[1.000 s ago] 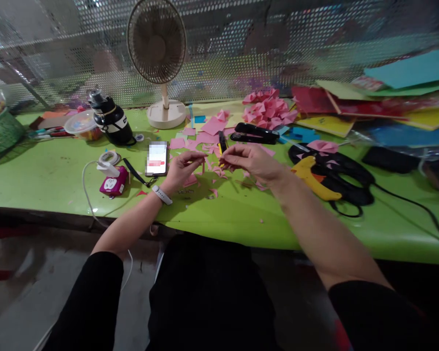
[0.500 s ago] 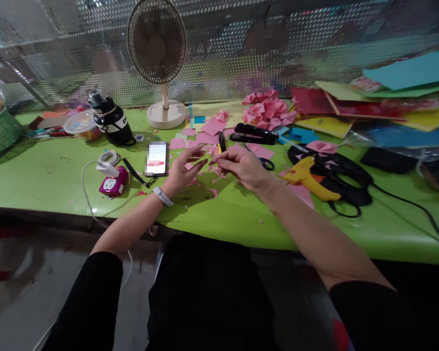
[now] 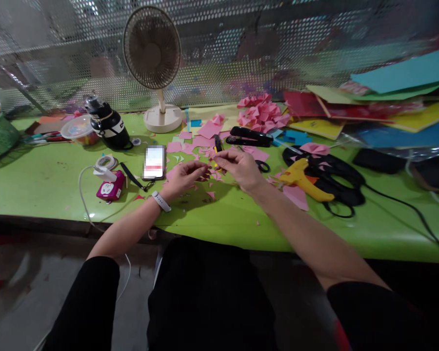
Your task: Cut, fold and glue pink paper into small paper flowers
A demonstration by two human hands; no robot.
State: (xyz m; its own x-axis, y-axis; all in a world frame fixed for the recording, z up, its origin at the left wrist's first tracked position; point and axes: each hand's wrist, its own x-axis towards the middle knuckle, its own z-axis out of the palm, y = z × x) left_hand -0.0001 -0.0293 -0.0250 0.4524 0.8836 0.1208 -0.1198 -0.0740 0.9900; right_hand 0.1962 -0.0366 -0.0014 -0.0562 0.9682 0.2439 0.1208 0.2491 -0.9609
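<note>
My left hand (image 3: 190,176), a white band on its wrist, hovers over pink paper scraps (image 3: 210,195), fingertips pressed together. To its right, my right hand (image 3: 241,169) is closed in a pinch, thumb against the fingers. Whatever either hand may hold is too small or hidden to make out. The fingertips of the two hands are close together. Just beyond the right fingers shows a black-and-yellow tool, perhaps a utility knife (image 3: 218,143), partly covered. A black stapler (image 3: 250,136) lies behind the right hand, and a black scissor-like loop (image 3: 262,166) sits beside it.
Pink folded paper pieces (image 3: 262,114) are heaped at the back. A yellow glue gun (image 3: 307,181) rests at right, near coloured sheets (image 3: 402,73). Leftward are a phone (image 3: 154,162), a purple plug adapter (image 3: 110,187), a black bottle (image 3: 111,127) and a fan (image 3: 163,119).
My left hand's fingers have gone from spread apart to pressed together, and its fingertips are slightly lower. My right hand keeps its pinch. The whole view has shifted slightly.
</note>
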